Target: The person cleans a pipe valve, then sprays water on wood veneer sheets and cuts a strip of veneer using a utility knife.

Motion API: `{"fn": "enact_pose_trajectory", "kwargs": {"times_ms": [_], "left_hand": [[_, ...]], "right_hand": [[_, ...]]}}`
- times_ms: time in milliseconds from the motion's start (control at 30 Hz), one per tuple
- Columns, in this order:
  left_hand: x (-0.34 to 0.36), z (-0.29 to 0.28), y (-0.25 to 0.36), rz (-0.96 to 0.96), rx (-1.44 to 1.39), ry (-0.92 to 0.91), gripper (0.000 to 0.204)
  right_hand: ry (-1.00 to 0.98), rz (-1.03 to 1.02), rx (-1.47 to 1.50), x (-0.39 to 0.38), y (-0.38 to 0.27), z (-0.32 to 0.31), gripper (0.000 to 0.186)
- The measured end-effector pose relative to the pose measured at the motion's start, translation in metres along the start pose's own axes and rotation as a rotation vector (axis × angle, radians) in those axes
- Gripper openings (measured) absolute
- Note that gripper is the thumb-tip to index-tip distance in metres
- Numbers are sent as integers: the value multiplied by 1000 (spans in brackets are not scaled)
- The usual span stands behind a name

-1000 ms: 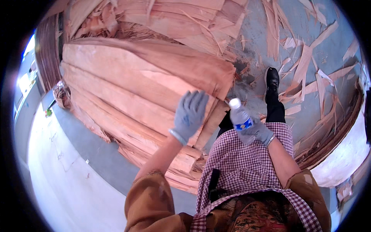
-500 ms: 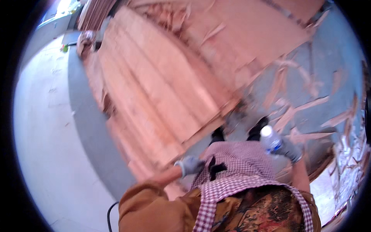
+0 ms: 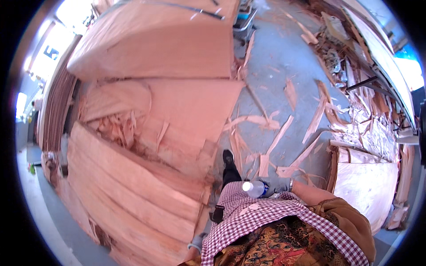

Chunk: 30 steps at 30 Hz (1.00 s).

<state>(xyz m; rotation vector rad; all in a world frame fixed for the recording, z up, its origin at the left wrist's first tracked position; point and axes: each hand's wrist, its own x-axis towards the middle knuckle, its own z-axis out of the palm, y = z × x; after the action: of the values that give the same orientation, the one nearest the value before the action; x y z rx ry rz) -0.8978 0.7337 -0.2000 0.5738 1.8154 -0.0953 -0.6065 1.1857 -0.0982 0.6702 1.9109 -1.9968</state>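
Note:
My right hand, in a grey glove, is wrapped round a clear plastic bottle. The bottle has a white cap and a blue label, and its capped end points left, in front of my checked apron. Low down at my left side, my left hand is gloved as well. Its fingers are mostly hidden beside the apron, so their pose does not show. Nearest to that hand lies a stack of long, thin wood veneer sheets.
Beyond the stack lie more veneer sheets and a taller veneer pile. Torn veneer strips litter the grey floor ahead and right. Scraps heap up at the right beside a pale low stack.
My view has swung to the right, and one foot has stepped forward. The bottle stays in my right hand. My left hand has dropped lower beside the apron.

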Motion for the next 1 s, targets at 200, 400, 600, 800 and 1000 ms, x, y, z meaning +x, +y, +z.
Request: {"fn": "enact_pose_trajectory", "kwargs": {"times_ms": [200,400,600,800,1000], "left_hand": [[83,-70,56,91,177,50,37],[144,-214,249,379,143,162,37],[145,-292,468,517,46,398,35],[166,-266,633,663,-108,330,29],[147,-260,695,593,393,267,31]], "right_hand": [[332,3,-196,-8,17,-83,72],[712,-39,124,-55,-22,-170,73],[914,-61,204,-86,-22,-288,61],[869,-61,49,-72,-35,-441,74],[808,-478,-69,19,-107,-561,63]]}}
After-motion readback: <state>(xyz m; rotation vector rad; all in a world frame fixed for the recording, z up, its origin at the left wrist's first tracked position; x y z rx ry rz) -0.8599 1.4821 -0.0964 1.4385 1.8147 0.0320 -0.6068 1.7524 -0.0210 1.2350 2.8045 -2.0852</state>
